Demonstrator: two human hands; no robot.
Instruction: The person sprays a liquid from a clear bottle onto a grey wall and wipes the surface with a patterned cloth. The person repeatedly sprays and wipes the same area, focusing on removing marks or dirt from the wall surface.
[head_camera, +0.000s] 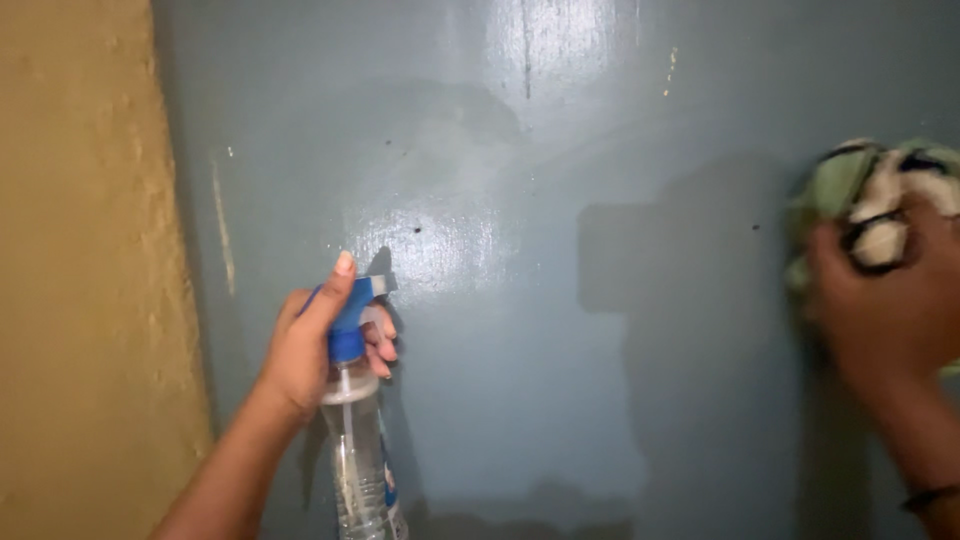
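- While the left hand (310, 345) has its grip clenched on a clear spray bottle (358, 440), its blue nozzle faces the grey door (560, 330).
- Right hand (885, 310) presses a bunched cloth (870, 195) against that door's right side.

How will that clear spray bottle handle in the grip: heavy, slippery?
The clear plastic spray bottle with blue trigger head, in the left hand, looks nearly empty, so probably light. Its smooth wall may be slippery if wet. Tall and narrow, it likely tips easily.
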